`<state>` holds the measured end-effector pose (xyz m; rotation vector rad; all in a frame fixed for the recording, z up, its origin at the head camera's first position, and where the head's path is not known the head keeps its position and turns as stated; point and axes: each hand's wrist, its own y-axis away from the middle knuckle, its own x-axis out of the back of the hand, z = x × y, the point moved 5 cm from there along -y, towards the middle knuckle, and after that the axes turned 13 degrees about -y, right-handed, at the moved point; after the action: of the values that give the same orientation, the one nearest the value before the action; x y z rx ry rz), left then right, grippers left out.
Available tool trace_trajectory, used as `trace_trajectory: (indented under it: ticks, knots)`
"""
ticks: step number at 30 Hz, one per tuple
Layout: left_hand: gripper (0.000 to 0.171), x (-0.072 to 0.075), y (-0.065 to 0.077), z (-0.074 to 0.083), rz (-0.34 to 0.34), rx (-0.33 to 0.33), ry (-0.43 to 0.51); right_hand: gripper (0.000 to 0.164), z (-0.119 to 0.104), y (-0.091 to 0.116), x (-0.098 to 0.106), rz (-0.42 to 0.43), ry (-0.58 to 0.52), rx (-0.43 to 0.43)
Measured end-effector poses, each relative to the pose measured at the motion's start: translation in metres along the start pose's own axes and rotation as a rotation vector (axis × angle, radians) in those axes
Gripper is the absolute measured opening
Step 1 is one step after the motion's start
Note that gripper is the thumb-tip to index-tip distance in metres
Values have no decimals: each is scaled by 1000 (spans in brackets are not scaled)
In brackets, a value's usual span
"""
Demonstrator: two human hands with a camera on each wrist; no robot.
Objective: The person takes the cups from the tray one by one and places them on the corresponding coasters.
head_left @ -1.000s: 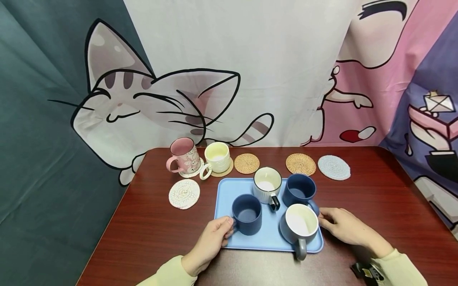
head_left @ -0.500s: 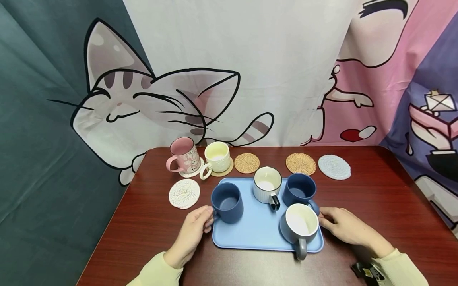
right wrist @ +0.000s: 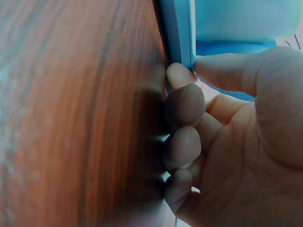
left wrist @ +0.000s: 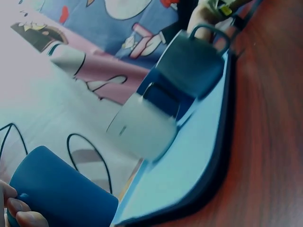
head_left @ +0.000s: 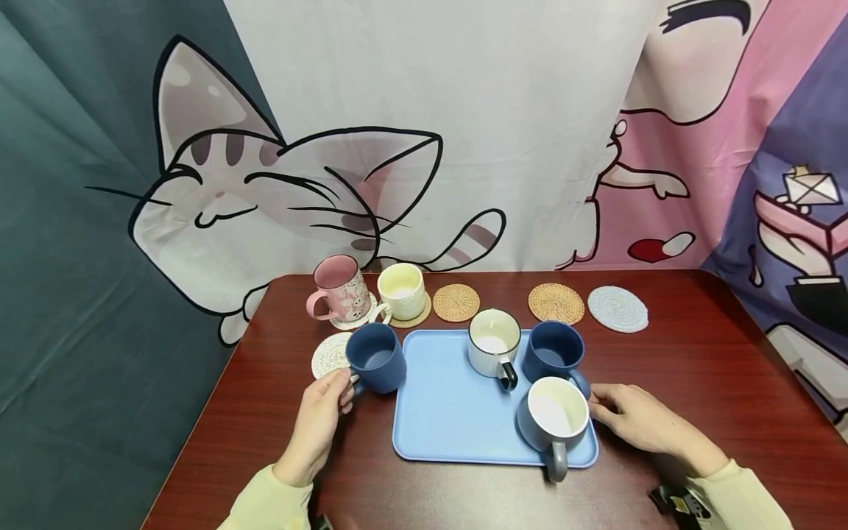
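My left hand [head_left: 320, 412] pinches the handle of a blue mug [head_left: 376, 361], held upright off the left edge of the light blue tray [head_left: 457, 434]. In the head view the mug partly covers a white lace coaster [head_left: 329, 355]. My right hand [head_left: 636, 418] is at the tray's right edge; in the right wrist view its thumb and index fingertip [right wrist: 180, 75] pinch the rim. Standing on the tray are a white mug [head_left: 494, 342] with a black handle, a dark blue mug [head_left: 553, 352] and a grey mug [head_left: 553, 418] with a white inside.
At the back left, a pink mug [head_left: 341, 287] and a pale yellow mug [head_left: 402, 292] stand on coasters. Two woven coasters [head_left: 456, 303] and a pale blue coaster [head_left: 617, 309] lie behind the tray. A printed cloth [head_left: 530, 147] hangs behind the table.
The left hand has carried the blue mug leftward and away from me, from over the tray to beside its left edge. The right hand has stayed at the tray's right edge.
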<state>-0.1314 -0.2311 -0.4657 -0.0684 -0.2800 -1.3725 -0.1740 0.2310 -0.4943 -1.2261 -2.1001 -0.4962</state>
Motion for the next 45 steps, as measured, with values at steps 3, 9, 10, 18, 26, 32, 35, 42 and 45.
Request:
trace_trajectory:
  ticks: [3,9,10,18,26,32,35,42,45]
  knots:
    - [39,8,-6,-2,36,0,12,32,0,0,0,2,-4,-3]
    - [41,23,-15,-7,100,23,18,31,0,-1,-1,1,1,2]
    - [41,26,-16,-8,111,27,17,31,0,-1,-1,1,2,5]
    - [42,41,-26,-12,185,13,20,32,-1,-1,1,14,11,15]
    - [43,52,-32,-15,235,-9,40,33,-1,0,1,18,8,18]
    - [42,57,-35,-20,254,8,47,31,-1,0,1,13,11,14]
    - [42,57,-36,-22,258,22,47,31,-1,0,0,7,11,9]
    - [42,58,-37,-26,267,44,61,31,0,0,0,9,17,10]
    - [41,58,-37,-30,276,45,65,31,0,0,1,14,16,17]
